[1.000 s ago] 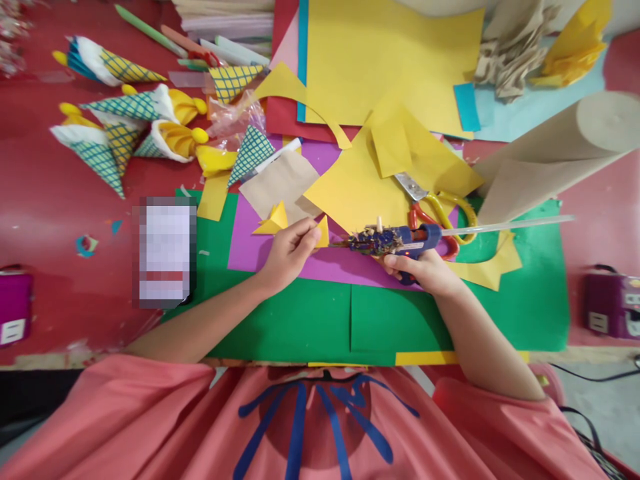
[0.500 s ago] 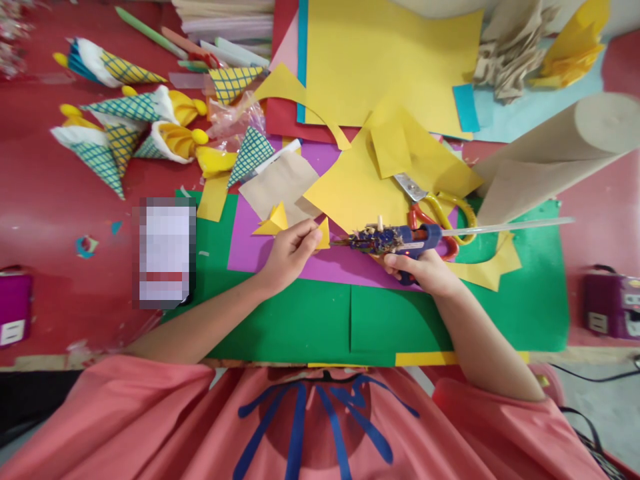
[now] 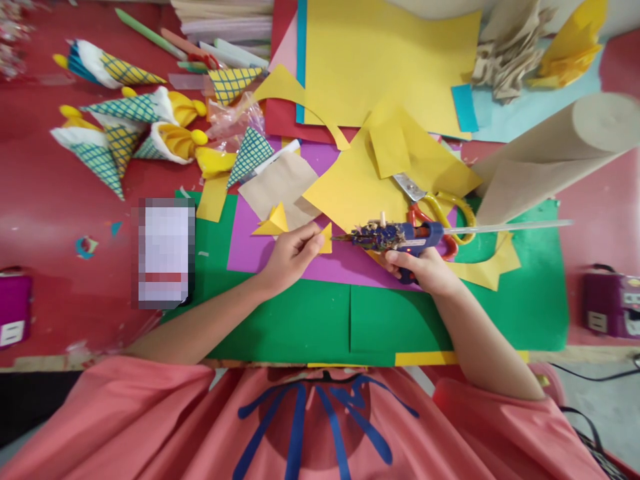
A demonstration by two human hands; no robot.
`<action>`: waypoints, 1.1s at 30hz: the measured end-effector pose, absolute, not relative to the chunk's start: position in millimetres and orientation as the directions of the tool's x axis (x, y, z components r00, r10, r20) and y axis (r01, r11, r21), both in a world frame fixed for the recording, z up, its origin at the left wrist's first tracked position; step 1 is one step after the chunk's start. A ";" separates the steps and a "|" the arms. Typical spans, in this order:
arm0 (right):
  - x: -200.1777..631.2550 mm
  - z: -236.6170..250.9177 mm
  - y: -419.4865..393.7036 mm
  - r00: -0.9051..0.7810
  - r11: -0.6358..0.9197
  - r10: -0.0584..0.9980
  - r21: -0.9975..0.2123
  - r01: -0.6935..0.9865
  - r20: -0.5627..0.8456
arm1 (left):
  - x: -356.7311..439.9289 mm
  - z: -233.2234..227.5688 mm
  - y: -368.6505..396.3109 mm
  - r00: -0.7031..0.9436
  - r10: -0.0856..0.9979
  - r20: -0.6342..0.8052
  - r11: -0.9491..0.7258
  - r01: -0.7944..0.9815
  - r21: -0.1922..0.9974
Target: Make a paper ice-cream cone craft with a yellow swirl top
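On the table, largest thing first:
Table (image 3: 45, 220): red top, strewn with craft paper and finished pieces.
Green sheet (image 3: 300, 320): lies flat at the near edge, under both forearms.
Yellow sheet (image 3: 390, 60): at 12 o'clock, on top of red and blue sheets.
Brown paper roll (image 3: 550, 153): at 2 o'clock, lying slantwise, one end over the green sheet.
Purple sheet (image 3: 250, 247): on the green sheet, under both hands.
Patterned cones (image 3: 125, 127): a cluster at 10 o'clock, well apart from the hands.
Scissors (image 3: 440, 207): yellow and red handles, just beyond the glue gun at 1 o'clock.
Glue gun (image 3: 400, 237): blue, level, nozzle pointing to 9 o'clock at the yellow piece; a clear glue stick juts out to 3 o'clock.
Right hand (image 3: 425, 270): fingers clamped round the glue gun's grip.
Left hand (image 3: 290, 257): fingers pinched together on the yellow piece.
Yellow piece (image 3: 326, 238): small folded triangle over the purple sheet, near centre, just beside the nozzle tip.
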State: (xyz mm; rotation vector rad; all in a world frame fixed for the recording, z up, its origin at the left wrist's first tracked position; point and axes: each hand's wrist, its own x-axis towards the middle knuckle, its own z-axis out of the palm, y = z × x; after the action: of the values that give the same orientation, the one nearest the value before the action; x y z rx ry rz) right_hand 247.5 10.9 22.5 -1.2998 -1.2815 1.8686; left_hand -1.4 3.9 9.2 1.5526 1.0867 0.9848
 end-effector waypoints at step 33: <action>245.9 22.6 12.6 -0.309 -0.431 0.856 -0.902 0.013 -0.414 | -2.6 11.3 0.8 0.323 0.944 0.062 -0.146 0.243 0.959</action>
State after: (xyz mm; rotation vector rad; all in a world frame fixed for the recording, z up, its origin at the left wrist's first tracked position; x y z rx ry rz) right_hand 245.9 12.6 22.6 -1.3215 -1.1480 1.8030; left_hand -2.6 0.8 11.3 1.6162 1.0990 0.9038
